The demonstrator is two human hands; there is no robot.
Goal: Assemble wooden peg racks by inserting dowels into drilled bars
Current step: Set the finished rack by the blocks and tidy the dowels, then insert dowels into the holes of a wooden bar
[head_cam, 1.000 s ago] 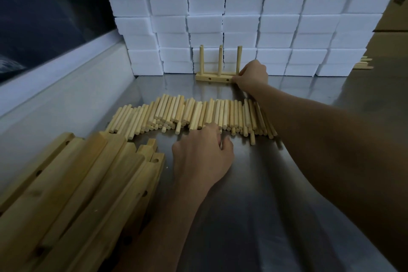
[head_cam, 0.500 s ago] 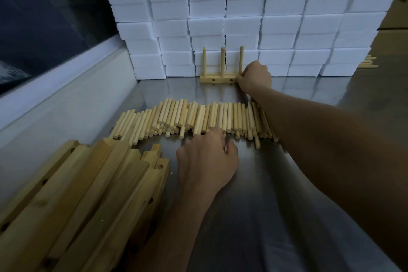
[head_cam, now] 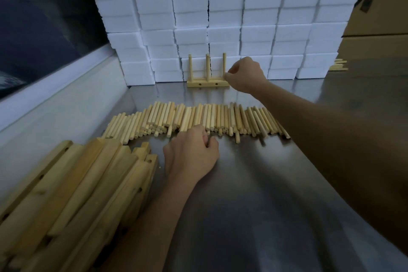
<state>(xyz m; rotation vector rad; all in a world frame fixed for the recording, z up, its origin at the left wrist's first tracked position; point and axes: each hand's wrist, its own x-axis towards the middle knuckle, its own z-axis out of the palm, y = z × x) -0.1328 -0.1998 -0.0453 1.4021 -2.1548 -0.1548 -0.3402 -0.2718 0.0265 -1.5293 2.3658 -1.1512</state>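
An assembled peg rack (head_cam: 207,84), a short drilled bar with three upright dowels, stands at the foot of the white foam wall. My right hand (head_cam: 245,74) is at its right end, fingers curled, thumb and forefinger pinching the rightmost dowel low down. A long row of loose dowels (head_cam: 220,117) lies across the steel table (head_cam: 265,205). My left hand (head_cam: 192,150) sits at the row's near edge, its fingers curled over the near ends of a few dowels; the fingertips are hidden. A pile of drilled bars (head_cam: 72,194) lies at the near left.
Stacked white foam blocks (head_cam: 220,17) wall off the back. Cardboard boxes (head_cam: 375,17) rise at the right, with a few wooden pieces (head_cam: 337,65) at their foot. A raised white ledge (head_cam: 55,99) runs along the table's left side.
My right hand has lifted slightly from the bar's right end up to the rightmost dowel. My left hand has stayed at the dowel row.
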